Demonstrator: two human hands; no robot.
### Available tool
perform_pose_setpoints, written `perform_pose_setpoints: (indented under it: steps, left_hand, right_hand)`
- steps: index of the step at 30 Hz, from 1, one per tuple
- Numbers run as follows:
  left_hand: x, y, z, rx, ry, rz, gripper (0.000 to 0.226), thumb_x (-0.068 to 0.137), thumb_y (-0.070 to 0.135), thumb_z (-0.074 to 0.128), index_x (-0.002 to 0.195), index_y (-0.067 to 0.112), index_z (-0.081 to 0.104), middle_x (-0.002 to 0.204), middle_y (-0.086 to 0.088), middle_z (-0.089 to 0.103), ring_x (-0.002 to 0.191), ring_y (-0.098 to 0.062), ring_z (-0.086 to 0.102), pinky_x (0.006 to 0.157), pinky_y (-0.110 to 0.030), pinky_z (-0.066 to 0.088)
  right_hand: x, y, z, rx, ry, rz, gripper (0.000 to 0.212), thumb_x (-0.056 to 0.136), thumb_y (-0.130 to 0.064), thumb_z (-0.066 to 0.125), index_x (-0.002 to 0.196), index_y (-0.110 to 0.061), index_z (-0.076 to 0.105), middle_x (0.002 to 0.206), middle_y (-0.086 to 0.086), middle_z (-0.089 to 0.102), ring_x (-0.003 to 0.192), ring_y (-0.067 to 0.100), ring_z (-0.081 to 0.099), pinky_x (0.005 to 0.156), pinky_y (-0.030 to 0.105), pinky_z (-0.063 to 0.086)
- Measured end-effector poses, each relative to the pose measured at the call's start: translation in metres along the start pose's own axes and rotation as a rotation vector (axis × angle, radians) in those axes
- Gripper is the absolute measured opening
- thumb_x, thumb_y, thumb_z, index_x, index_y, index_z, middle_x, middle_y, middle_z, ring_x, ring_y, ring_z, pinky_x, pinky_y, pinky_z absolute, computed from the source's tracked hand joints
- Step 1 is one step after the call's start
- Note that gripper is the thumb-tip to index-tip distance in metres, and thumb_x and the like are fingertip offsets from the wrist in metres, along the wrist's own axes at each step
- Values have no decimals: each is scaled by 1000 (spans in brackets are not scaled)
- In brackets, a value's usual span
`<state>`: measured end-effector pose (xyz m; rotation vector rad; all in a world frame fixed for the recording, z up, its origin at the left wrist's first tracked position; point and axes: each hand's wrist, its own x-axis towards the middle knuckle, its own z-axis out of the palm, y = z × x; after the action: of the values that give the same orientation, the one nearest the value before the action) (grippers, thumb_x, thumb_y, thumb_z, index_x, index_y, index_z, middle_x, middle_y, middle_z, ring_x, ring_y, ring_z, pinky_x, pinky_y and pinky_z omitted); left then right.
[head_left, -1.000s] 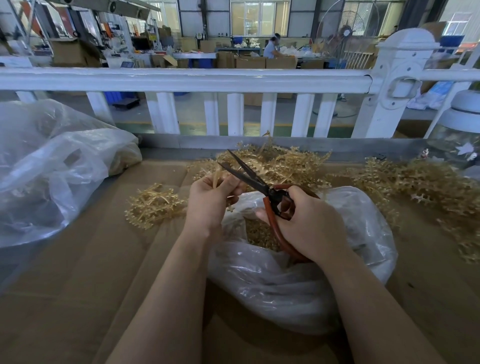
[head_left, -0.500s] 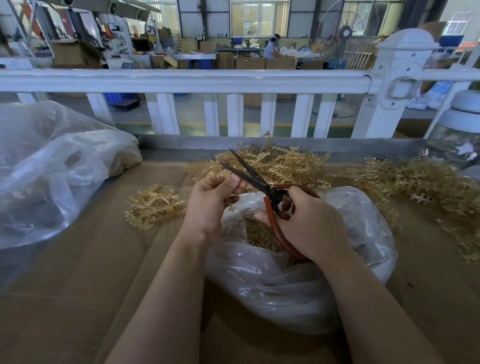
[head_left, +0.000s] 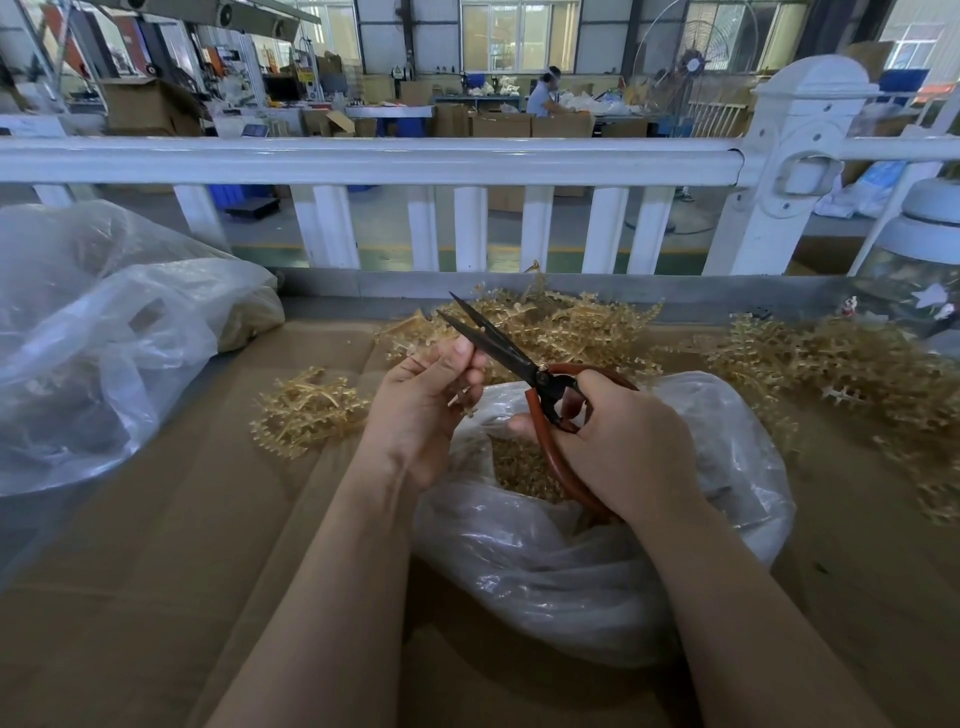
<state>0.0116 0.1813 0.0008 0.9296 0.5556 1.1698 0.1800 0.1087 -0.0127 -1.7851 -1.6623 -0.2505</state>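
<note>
Left hand (head_left: 421, 410) pinches a twig (head_left: 464, 401), right hand (head_left: 623, 447) grips scissors (head_left: 498, 348); the bag (head_left: 571, 571) has some bits (head_left: 524, 467), but piles (head_left: 571, 332) wait.

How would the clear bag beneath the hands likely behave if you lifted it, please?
The clear bag looks thin and crumpled, so it would probably sag limply. The small tan pieces inside would likely shift, perhaps spilling through its open mouth.
</note>
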Motion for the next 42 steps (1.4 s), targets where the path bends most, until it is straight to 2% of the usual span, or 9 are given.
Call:
perform_pose_setpoints:
  steps: [6, 12, 16, 22, 25, 29, 33, 37, 42]
  left_hand:
    - [0, 2, 0, 2, 1, 5, 13, 77, 19, 69, 86, 11, 68, 74, 1, 67, 66, -8, 57, 68, -20, 49]
    - [-1, 2, 0, 4, 4, 5, 14, 75, 20, 70, 85, 10, 67, 73, 0, 67, 64, -8, 58, 66, -19, 50]
    - [0, 3, 0, 10, 4, 6, 11, 75, 19, 70, 82, 11, 69, 73, 0, 66, 65, -9, 58, 68, -20, 49]
    - [-2, 3, 3, 25, 28, 7, 11, 76, 19, 70, 83, 10, 68, 72, -1, 65, 63, -9, 56, 69, -21, 48]
    - [-3, 3, 5, 79, 95, 0, 4, 81, 16, 70, 78, 14, 71, 70, 0, 65, 62, -10, 55, 67, -23, 47]
    - [-2, 1, 7, 137, 186, -28, 13, 88, 9, 68, 76, 13, 74, 67, 0, 68, 59, -8, 58, 61, -20, 50]
    - [-2, -2, 9, 261, 116, -37, 15, 85, 8, 71, 72, 12, 77, 69, -3, 71, 59, -9, 59, 60, -18, 51]
    - [-4, -6, 13, 410, 3, -36, 11, 82, 11, 74, 72, 13, 77, 70, -3, 71, 63, -9, 59, 63, -19, 50]
    - [-3, -8, 14, 435, -3, -8, 11, 87, 16, 71, 79, 12, 76, 74, -3, 72, 67, -9, 59, 68, -22, 49]
  right_hand:
    - [1, -1, 0, -57, 5, 19, 63, 74, -88, 45, 70, -25, 50, 56, -18, 46, 52, 1, 43, 48, 18, 35]
    - [0, -6, -3, -4, 23, 5, 56, 74, -86, 47, 67, -30, 43, 55, -25, 35, 51, -8, 36, 48, 12, 26]
    - [-1, -7, -4, 34, 28, -13, 55, 74, -84, 48, 61, -35, 28, 53, -24, 34, 49, -7, 36, 48, 12, 23]
    - [-1, -8, -5, 72, 28, -18, 55, 72, -84, 51, 60, -36, 28, 50, -24, 35, 46, -7, 37, 47, 8, 21]
    - [-1, -9, -3, 200, 4, 8, 55, 68, -87, 48, 57, -35, 35, 47, -20, 40, 43, -2, 44, 43, 12, 28]
    - [1, -5, 1, 399, -21, 112, 51, 67, -81, 59, 61, -30, 54, 50, -14, 56, 54, 1, 58, 49, 14, 39]
    - [5, -4, 4, 546, -49, 221, 59, 66, -80, 59, 64, -21, 66, 54, -9, 63, 52, 6, 59, 50, 23, 47]
    - [6, -6, 4, 649, -17, 247, 50, 73, -69, 68, 53, -24, 59, 44, -11, 55, 42, 3, 51, 43, 14, 37]
    - [8, -3, 7, 667, -40, 294, 30, 84, -42, 76, 61, -25, 66, 51, -12, 63, 45, 0, 56, 43, 11, 38]
